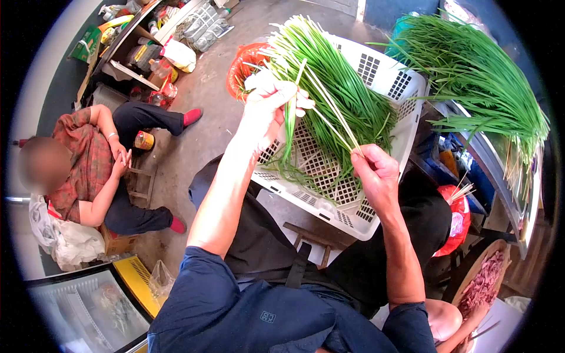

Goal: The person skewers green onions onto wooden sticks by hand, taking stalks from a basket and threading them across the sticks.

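A white plastic basket [353, 230] with a lattice bottom stands before me, holding a thick bunch of long green stalks [347, 82] with pale ends. Above its left part, my left hand [273, 106] is closed around a few green stalks. My right hand [376, 170] pinches the ends of a few thin pale stalks [331, 105], which stretch up and left toward my left hand. Loose green leaves lie on the lattice between the hands. Beyond my left hand is a red plastic bag [241, 65], partly hidden by the hand and bunch.
A large pile of green stalks [477, 70] lies on a table at the right. A seated person [88, 159] is at the left, near cluttered shelves [129, 65]. Lower right, another person's arm [465, 329] reaches to a round basket [500, 253] of reddish pieces.
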Action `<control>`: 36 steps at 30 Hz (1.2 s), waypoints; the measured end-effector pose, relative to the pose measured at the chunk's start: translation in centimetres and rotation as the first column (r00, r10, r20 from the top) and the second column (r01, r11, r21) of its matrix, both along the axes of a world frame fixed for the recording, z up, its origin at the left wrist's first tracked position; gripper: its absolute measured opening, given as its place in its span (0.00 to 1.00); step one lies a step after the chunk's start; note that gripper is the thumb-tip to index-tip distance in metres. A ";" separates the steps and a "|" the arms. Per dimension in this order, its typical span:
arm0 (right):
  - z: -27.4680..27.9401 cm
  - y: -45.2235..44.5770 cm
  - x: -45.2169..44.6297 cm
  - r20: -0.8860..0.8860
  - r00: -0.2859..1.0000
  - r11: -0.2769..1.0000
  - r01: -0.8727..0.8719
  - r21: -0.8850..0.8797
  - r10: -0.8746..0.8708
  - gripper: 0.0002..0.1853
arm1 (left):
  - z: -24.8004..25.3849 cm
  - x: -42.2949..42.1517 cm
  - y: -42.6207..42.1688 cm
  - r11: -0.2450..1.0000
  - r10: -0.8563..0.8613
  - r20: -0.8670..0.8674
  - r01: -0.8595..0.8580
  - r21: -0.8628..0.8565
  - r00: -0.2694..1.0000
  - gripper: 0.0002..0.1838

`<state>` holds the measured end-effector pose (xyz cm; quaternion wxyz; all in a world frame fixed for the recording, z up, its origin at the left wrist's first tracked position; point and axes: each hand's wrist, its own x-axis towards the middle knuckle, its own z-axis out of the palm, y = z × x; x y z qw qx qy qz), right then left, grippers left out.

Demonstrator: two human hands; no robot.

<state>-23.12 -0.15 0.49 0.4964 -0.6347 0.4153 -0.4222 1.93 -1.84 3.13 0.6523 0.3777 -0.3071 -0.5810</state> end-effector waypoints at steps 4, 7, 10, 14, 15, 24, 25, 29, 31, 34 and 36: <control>-0.6 0.4 -0.8 -0.052 0.999 0.999 0.016 0.044 -0.014 0.02 | -0.7 -1.1 0.4 0.996 -0.044 -0.101 0.052 0.076 0.994 0.06; -0.9 0.7 -1.3 -0.058 0.998 0.999 0.024 0.046 -0.022 0.02 | -1.3 -2.5 0.5 0.990 -0.137 0.002 0.137 -0.018 0.991 0.06; -1.3 0.8 -1.3 -0.035 0.999 0.997 0.028 0.073 -0.025 0.02 | -3.2 -5.7 1.3 0.974 -0.197 0.019 0.193 0.121 0.980 0.06; -1.5 0.7 -1.4 -0.015 0.998 0.995 0.058 0.083 -0.057 0.03 | -4.1 -7.9 1.7 0.966 -0.245 0.028 0.241 0.096 0.969 0.07; -1.4 0.7 -1.4 -0.032 0.997 0.995 0.067 0.081 -0.064 0.03 | -4.3 -8.0 1.7 0.965 -0.252 0.057 0.246 0.094 0.966 0.07; -0.8 -0.4 -1.0 -0.057 0.990 0.991 0.128 0.035 -0.126 0.04 | -8.4 -4.7 -1.9 0.898 0.215 0.252 -0.293 0.328 0.943 0.11; -0.6 -0.5 -0.9 -0.043 0.991 0.990 0.130 0.049 -0.128 0.04 | -8.5 -4.4 -2.4 0.882 0.265 0.303 -0.357 0.308 0.916 0.11; -0.9 -0.5 -0.6 -0.047 0.994 0.994 0.105 0.029 -0.103 0.05 | -9.5 -3.8 -4.3 0.843 0.333 0.431 -0.470 0.262 0.839 0.11; -1.4 -0.6 -0.6 -0.031 0.994 0.994 0.107 0.033 -0.106 0.05 | -9.8 -3.4 -4.9 0.795 0.380 0.512 -0.556 0.245 0.770 0.12; -0.9 -0.6 -0.7 -0.044 0.992 0.992 0.118 0.041 -0.116 0.04 | -9.4 -2.8 -5.5 0.765 0.412 0.495 -0.585 0.268 0.765 0.11; -0.9 -0.6 -0.8 -0.060 0.990 0.991 0.130 0.031 -0.128 0.04 | -9.1 -2.7 -5.7 0.751 0.443 0.460 -0.599 0.279 0.769 0.10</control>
